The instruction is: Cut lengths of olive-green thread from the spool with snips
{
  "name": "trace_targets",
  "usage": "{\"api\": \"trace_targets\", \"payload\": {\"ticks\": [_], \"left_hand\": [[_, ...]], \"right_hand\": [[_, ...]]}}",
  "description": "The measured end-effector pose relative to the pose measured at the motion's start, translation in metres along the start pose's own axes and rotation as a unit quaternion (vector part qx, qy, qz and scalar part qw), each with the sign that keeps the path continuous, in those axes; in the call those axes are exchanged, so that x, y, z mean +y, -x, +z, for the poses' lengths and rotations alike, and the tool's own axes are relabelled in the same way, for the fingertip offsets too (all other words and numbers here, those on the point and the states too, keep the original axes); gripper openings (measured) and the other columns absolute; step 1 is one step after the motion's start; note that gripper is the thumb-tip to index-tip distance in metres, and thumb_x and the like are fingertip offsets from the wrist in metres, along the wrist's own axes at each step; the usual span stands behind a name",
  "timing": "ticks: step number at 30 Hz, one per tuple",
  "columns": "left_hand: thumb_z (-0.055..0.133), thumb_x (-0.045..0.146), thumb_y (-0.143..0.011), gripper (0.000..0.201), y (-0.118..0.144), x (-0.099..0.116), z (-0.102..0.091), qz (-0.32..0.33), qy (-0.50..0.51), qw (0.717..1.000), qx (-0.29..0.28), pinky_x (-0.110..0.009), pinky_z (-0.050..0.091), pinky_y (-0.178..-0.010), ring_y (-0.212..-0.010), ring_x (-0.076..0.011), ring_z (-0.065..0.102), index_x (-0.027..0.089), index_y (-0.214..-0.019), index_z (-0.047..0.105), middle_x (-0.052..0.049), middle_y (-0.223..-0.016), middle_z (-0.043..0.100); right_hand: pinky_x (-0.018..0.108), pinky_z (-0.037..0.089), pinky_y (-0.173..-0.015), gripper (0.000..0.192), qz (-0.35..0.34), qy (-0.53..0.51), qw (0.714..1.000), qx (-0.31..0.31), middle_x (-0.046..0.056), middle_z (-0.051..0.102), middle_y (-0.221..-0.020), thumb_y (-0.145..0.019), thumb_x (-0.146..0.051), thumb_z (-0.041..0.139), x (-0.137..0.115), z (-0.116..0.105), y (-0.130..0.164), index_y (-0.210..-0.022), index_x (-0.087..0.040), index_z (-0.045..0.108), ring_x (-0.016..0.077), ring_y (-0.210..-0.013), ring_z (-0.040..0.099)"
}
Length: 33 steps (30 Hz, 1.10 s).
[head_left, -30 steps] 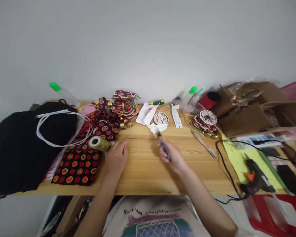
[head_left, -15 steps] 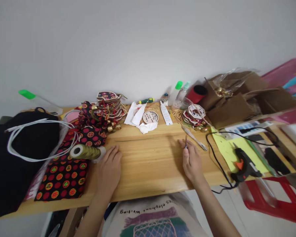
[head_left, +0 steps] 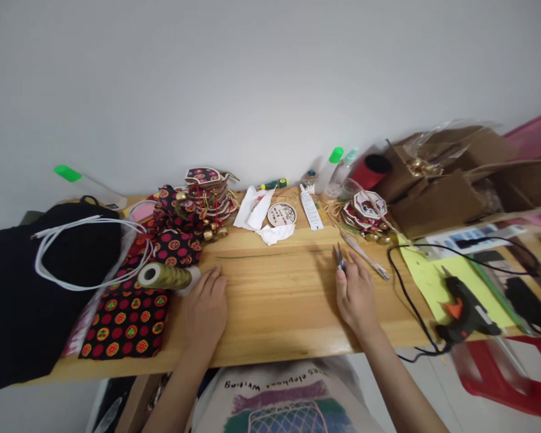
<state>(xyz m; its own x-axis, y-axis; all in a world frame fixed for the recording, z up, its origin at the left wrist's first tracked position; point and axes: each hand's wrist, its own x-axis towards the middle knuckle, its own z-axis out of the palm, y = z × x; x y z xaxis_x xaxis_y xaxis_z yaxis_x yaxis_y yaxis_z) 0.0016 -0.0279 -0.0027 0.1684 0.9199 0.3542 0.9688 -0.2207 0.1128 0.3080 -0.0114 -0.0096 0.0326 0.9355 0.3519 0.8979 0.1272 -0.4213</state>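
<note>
Snips under right-hand fingers

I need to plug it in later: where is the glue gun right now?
In the head view, the glue gun lies at the table's right end, on the yellow sheet, beyond the right hand.

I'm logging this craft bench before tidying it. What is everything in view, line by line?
wooden table: one, light wood, along the wall
thread spool: one, olive-gold, lying by the left fingertips
patterned fabric: red-and-black dotted pieces, left of centre
black bag: one, white cord on top, far left
ornament stack: one pile with brass bells, back left
snips: one, small, metal, at the right fingertips
glue gun: one, black and orange, right edge
cardboard boxes: brown, back right
left hand: flat on the table
right hand: on the table, touching the snips
</note>
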Motion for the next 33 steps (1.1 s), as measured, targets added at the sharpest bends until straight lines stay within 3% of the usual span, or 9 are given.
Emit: {"api": "trace_targets", "payload": {"ticks": [10, 33], "left_hand": [[0.039, 0.013, -0.084, 0.023, -0.004, 0.004, -0.004, -0.004, -0.016, 1.000, -0.007, -0.038, 0.046, -0.090, -0.105, -0.0230, 0.056, 0.014, -0.090, 0.062, -0.011, -0.111, 0.064], [0.039, 0.016, -0.084, 0.022, -0.016, 0.004, -0.004, -0.023, -0.028, 0.999, -0.038, -0.041, 0.046, -0.085, -0.106, -0.0265, 0.053, 0.016, -0.088, 0.061, -0.011, -0.116, 0.062]], "right_hand": [[0.049, 0.039, -0.090, 0.033, 0.005, 0.007, 1.000, 0.013, 0.020, 0.057, -0.117, -0.093, -0.036, 0.027, 0.002, 0.003, 0.000, -0.098, -0.016, 0.053, 0.0296, -0.119, 0.045], [0.051, 0.038, -0.091, 0.039, 0.013, -0.001, 1.000, 0.000, 0.021, 0.055, -0.120, -0.093, -0.038, 0.025, 0.002, 0.003, -0.001, -0.107, -0.014, 0.052, 0.0305, -0.121, 0.042]]}}
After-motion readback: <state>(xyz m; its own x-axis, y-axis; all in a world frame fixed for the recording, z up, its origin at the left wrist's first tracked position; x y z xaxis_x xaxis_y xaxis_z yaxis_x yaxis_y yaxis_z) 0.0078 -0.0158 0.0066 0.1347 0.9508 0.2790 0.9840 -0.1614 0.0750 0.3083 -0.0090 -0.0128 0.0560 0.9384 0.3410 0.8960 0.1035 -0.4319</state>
